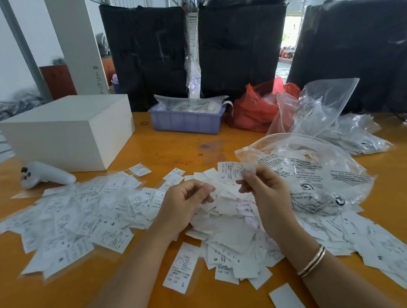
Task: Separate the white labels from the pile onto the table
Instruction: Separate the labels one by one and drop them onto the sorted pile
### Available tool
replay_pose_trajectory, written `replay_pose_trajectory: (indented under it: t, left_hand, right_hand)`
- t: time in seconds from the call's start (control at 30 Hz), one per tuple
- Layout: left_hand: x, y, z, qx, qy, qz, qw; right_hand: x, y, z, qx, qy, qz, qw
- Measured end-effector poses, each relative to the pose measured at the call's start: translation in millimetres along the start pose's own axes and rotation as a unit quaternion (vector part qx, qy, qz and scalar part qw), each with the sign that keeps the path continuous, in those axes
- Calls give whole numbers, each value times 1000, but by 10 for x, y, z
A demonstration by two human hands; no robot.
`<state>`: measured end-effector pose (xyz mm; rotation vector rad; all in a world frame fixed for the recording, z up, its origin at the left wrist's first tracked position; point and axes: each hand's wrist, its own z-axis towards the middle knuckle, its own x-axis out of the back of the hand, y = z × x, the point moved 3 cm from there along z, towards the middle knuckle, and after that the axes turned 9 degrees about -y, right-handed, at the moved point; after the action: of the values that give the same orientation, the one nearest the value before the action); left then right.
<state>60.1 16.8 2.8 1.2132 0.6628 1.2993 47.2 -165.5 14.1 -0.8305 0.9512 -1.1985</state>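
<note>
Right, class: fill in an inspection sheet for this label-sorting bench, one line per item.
Surface: orange table, stained near the middle.
Job's things: white label lifted over the pile; spread labels lie left.
Clutter: white box, blue tray, red bag, clear bags, white controller.
Hands: right hand pinches the label; left hand curled over the pile.
Cables: nothing seen.
Surroundings: black wrapped bundles behind.

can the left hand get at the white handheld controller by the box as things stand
Probably yes. The white controller lies in the open on the orange table, in front of the white box, nothing covering it. The left hand, its fingers pinching labels in the pile, would only pass over loose labels.
</note>
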Motion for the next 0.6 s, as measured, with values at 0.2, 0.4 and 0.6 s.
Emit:
replay_pose_trajectory:
  t: [0.2, 0.4, 0.6]
  left_hand:
    - [-17, 5, -10, 3, -14, -12, 1000]
    - [-31, 2, 1, 13, -24, -15, 1000]
    - [-30, -5, -5, 10, -28, -13, 999]
  right_hand:
    - [-54, 0, 5, 21, -10, -14, 1000]
    - [-83, -30, 12, 38, -20, -21, 999]
    - [-80, -38, 14, 46, -23, -19, 998]
